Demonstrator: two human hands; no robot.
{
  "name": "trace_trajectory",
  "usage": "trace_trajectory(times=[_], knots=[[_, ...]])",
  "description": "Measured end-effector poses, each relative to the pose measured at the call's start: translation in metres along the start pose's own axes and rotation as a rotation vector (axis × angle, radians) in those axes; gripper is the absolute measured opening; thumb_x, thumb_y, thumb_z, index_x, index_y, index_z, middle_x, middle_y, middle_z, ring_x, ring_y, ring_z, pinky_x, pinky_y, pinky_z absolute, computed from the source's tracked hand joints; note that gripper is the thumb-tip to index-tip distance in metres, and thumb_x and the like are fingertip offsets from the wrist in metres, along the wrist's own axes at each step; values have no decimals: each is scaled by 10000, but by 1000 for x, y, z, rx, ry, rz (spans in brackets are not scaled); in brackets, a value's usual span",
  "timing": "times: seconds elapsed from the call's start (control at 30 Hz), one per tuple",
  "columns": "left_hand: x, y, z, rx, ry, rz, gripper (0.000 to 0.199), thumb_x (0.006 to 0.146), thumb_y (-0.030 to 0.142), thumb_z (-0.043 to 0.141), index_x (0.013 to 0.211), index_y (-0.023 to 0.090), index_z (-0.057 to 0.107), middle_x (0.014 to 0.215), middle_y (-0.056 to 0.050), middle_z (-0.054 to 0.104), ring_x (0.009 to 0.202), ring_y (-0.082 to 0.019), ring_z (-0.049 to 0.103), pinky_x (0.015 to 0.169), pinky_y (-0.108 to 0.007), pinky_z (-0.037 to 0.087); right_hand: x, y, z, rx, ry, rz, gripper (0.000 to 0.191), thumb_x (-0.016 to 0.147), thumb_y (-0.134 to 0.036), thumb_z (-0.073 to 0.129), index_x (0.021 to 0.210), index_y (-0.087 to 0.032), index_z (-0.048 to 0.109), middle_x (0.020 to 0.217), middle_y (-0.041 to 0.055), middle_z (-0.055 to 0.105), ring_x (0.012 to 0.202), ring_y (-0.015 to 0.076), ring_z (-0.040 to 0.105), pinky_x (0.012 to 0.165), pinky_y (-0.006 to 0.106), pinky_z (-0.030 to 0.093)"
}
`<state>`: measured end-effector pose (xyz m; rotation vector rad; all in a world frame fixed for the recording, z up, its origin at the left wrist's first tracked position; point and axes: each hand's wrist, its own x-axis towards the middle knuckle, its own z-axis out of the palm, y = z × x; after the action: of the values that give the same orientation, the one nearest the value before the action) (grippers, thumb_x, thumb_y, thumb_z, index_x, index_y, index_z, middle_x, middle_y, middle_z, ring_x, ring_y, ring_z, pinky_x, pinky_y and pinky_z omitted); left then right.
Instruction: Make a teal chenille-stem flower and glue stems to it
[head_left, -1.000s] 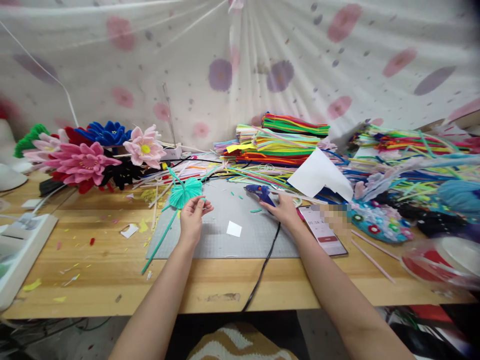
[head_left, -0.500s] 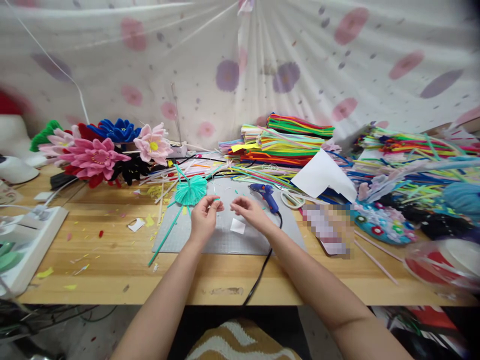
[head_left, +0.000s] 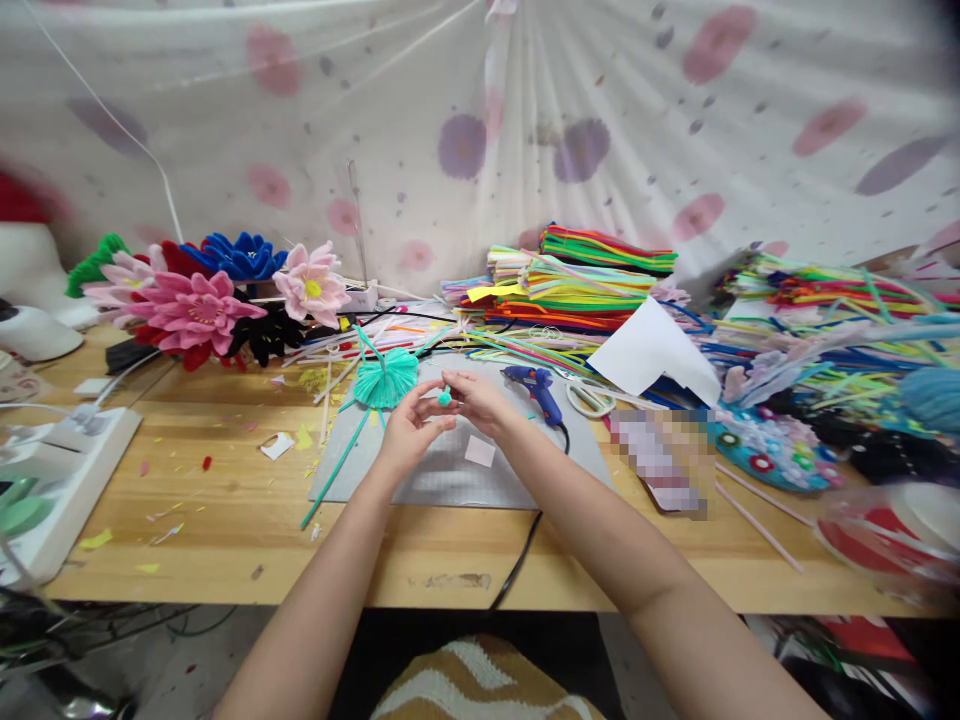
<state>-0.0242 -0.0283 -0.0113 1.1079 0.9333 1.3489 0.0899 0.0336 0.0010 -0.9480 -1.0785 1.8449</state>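
Observation:
Over the grey mat (head_left: 450, 485), my two hands meet at the fingertips. A small teal curl of fuzzy stem (head_left: 445, 397) shows between them, at the fingertips of my right hand (head_left: 481, 402), which is closed on it. My left hand (head_left: 411, 428) lies alongside with thumb and fingers apart, its fingertips close to the curl. Just left of the hands is a teal fan-shaped fuzzy piece (head_left: 385, 380), with a long teal stem (head_left: 334, 482) slanting toward the mat's left corner. Below the right hand sits a small white paper square (head_left: 479, 451).
A blue glue gun (head_left: 536, 392) lies right of the hands, its black cord running off the front edge. Scissors (head_left: 590, 398) lie beyond it. Bundles of coloured pipe cleaners (head_left: 577, 285) are stacked behind. Fuzzy flowers (head_left: 202, 310) and a power strip (head_left: 75, 480) are at left.
My hands have come together. The teal bit, earlier pinched in my left hand, is now at my right fingertips, and my left fingers have spread. The view has shifted slightly.

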Motion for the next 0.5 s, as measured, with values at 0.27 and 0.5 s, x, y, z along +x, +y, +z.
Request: trace_trajectory(times=[0.27,0.5], knots=[[7,-3,-16,-20,490,23,327,605,425,670,706,149,526,590,20,565,522,-84,549,502,-228,500,5,-4,-8,-151,40,-58,339,552,-459,691,583,-157,541,524,-45,463,496,54,373,512,215,294],[10,-1,-2,115,292,-111,437,603,564,613,705,152,508,542,25,532,442,-78,481,377,-207,448,6,-1,-8,-249,52,-88,351,545,-477,674,566,-158,528,525,-42,471,488,57,384,501,220,292]])
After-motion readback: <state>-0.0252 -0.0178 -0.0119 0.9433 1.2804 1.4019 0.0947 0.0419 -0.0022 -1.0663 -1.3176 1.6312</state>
